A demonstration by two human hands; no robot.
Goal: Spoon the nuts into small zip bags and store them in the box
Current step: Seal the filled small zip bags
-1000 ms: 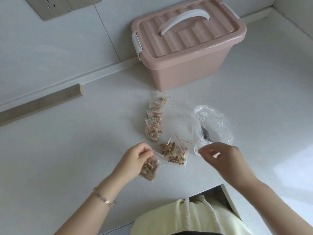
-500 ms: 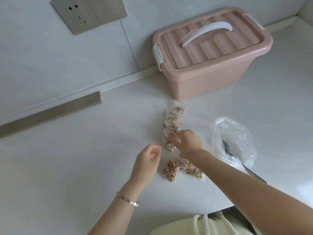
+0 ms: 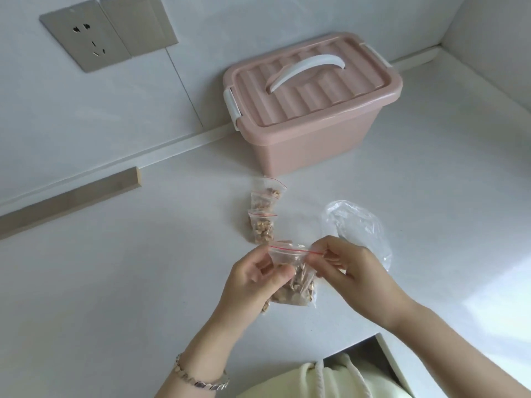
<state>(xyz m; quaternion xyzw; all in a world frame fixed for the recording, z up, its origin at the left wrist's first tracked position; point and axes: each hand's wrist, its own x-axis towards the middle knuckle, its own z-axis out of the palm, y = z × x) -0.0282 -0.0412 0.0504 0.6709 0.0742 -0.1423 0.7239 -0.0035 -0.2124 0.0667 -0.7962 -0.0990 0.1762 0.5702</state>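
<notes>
Left hand (image 3: 254, 278): fingers pinch the left end of the zip bag (image 3: 288, 254) at its red seal line. The bag holds nuts (image 3: 298, 287) and is held between both hands over the surface (image 3: 115, 282). Right hand (image 3: 355, 278): fingers pinch the seal's right end. Beyond, filled bags (image 3: 263, 216) lie in a row before the lidded pink box (image 3: 313, 150). A clear plastic bag (image 3: 359, 225) lies rightmost.

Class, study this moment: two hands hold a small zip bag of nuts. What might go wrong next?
1. The zip bag is held near its top by the left hand and right hand; if the seal is incomplete, nuts may spill.
2. The pink box has its lid on, so storing needs a freed hand.
</notes>
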